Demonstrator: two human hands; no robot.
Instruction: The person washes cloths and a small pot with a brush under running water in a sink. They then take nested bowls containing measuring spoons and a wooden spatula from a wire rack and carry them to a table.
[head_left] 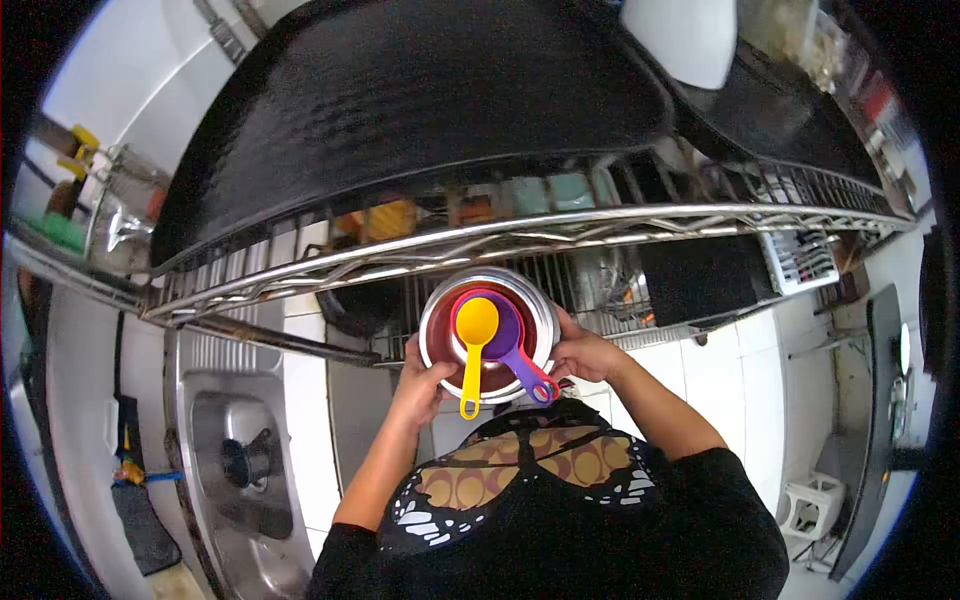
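Note:
Between my two hands is a round metal bowl (pixel 548 325), held in front of my body. My left hand (pixel 420 388) grips its left side, thumb over the rim. On the opposite side my right hand (pixel 588 352) has its fingers against the outer wall. Nested measuring cups lie in the bowl. On top is a small yellow measuring spoon (pixel 478 322), its handle toward me. Beneath it sits a purple measuring cup (pixel 511 342), handle angled to the lower right. A red measuring cup (pixel 549 386) shows below the purple one. Whatever lies under them is hidden.
A wire rack (pixel 480 236) runs across just beyond the bowl, with a large black tray (pixel 430 90) on its upper shelf. To the left is a steel sink (pixel 240 410). A white basket (pixel 800 262) and a white stool (pixel 812 505) are on the right.

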